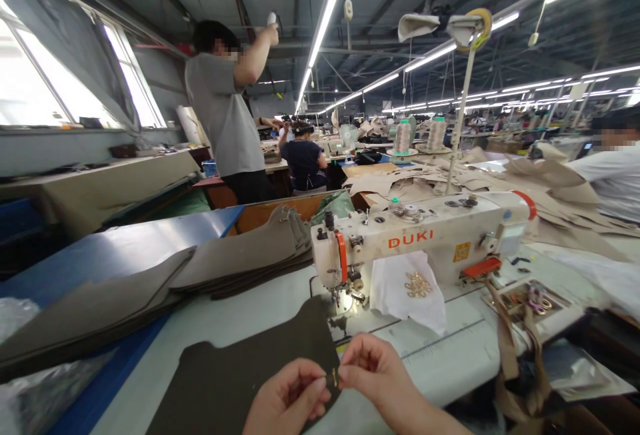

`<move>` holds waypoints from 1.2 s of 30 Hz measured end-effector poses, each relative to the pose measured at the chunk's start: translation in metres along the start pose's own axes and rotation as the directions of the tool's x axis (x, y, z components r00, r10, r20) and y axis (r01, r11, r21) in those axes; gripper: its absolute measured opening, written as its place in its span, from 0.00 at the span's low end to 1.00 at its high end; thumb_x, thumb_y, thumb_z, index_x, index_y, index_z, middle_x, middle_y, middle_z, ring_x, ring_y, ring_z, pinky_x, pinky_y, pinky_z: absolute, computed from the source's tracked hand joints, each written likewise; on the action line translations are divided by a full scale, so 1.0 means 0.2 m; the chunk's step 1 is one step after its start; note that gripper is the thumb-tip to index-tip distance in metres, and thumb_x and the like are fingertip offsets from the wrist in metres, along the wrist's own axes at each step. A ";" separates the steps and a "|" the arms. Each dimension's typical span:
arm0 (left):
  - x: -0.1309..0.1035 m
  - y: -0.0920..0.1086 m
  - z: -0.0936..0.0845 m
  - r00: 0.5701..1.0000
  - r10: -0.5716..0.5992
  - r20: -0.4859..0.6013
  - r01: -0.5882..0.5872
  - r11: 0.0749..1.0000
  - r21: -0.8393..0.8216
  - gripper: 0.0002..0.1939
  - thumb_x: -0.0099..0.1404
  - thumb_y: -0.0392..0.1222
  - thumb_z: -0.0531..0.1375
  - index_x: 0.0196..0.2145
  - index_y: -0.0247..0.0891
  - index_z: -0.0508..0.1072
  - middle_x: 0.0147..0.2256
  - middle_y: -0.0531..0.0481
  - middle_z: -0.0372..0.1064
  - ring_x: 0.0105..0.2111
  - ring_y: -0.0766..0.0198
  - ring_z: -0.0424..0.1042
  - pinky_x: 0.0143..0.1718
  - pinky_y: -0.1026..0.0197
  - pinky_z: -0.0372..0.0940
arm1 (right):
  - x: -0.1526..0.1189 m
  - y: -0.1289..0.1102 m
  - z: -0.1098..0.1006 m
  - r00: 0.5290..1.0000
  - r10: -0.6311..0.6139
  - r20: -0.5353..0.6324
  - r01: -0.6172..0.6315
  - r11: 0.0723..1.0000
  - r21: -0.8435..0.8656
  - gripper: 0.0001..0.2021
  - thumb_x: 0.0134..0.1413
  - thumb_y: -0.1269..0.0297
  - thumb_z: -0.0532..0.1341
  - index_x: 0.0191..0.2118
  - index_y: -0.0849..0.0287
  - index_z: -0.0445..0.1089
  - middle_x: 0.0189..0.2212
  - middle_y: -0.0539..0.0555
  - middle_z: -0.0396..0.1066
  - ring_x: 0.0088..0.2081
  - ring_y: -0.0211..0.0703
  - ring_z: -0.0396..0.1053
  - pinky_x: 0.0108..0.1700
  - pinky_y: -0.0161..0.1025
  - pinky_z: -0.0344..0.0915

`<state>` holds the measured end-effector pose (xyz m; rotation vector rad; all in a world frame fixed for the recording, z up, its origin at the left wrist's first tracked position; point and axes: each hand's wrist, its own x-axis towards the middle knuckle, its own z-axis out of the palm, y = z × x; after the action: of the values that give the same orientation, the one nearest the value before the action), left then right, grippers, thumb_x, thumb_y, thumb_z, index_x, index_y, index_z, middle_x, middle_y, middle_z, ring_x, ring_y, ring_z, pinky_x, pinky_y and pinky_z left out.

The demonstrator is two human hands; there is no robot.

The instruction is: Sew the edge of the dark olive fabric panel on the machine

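Note:
Both of my hands meet over the right edge of a dark olive fabric panel (250, 368) at the front of the sewing machine. My left hand (293, 395) is pinched at the panel's edge, its fingertips beside a small gold metal piece (335, 376). From the right, my right hand (373, 372) pinches close to the same piece; what lies between its fingertips is too small to make out. Just behind is the needle area of the white machine (420, 228). A white cloth (387, 295) with several gold metal pieces (418, 284) lies under the machine's arm.
Stacked grey-brown panels (240, 255) lie on the left. A tray (555, 298) with scissors and hanging tan straps (507, 342) are at the right. Beige pieces (550, 188) and thread cones (402, 136) sit behind the machine. One person (225, 115) stands at the back left; others sit farther off.

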<state>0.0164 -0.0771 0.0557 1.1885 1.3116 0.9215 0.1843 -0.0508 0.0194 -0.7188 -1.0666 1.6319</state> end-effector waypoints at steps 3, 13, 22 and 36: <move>0.00 -0.01 0.01 1.000 -0.008 0.020 0.008 1.000 -0.014 0.17 0.48 0.55 0.66 0.26 0.37 0.73 0.21 0.53 0.71 0.23 0.67 0.66 0.27 0.66 0.61 | 0.00 -0.01 0.01 1.000 -0.008 0.015 0.008 1.000 0.006 0.11 0.38 0.66 0.71 0.26 0.62 0.68 0.19 0.48 0.70 0.22 0.33 0.66 0.27 0.29 0.61; -0.01 0.02 0.04 0.999 0.006 0.033 -0.004 0.999 -0.041 0.22 0.47 0.61 0.65 0.25 0.36 0.74 0.21 0.52 0.70 0.23 0.67 0.65 0.27 0.65 0.60 | 0.00 0.04 -0.02 0.996 0.062 0.067 -0.059 0.997 -0.047 0.16 0.34 0.57 0.73 0.26 0.62 0.71 0.21 0.50 0.72 0.25 0.38 0.71 0.29 0.33 0.65; -0.02 -0.01 0.06 0.987 -0.141 0.073 0.159 0.906 -0.393 0.19 0.42 0.49 0.72 0.28 0.36 0.75 0.21 0.54 0.68 0.22 0.71 0.63 0.25 0.68 0.57 | -0.02 0.02 0.02 1.000 0.006 0.007 -0.005 0.997 -0.083 0.18 0.34 0.50 0.72 0.26 0.60 0.73 0.23 0.52 0.74 0.27 0.43 0.73 0.32 0.36 0.69; -0.03 -0.02 0.02 0.963 0.270 -0.007 -0.263 0.944 0.197 0.02 0.49 0.36 0.59 0.21 0.39 0.68 0.24 0.53 0.64 0.27 0.64 0.65 0.29 0.66 0.62 | -0.10 -0.02 0.03 0.977 -0.141 0.158 0.181 0.944 -0.277 0.11 0.45 0.63 0.66 0.36 0.60 0.72 0.31 0.53 0.71 0.33 0.40 0.70 0.37 0.35 0.65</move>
<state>0.0193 -0.0832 0.0526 1.5374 1.3107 1.0264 0.1874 -0.0708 0.0254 -0.6957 -1.4464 1.4138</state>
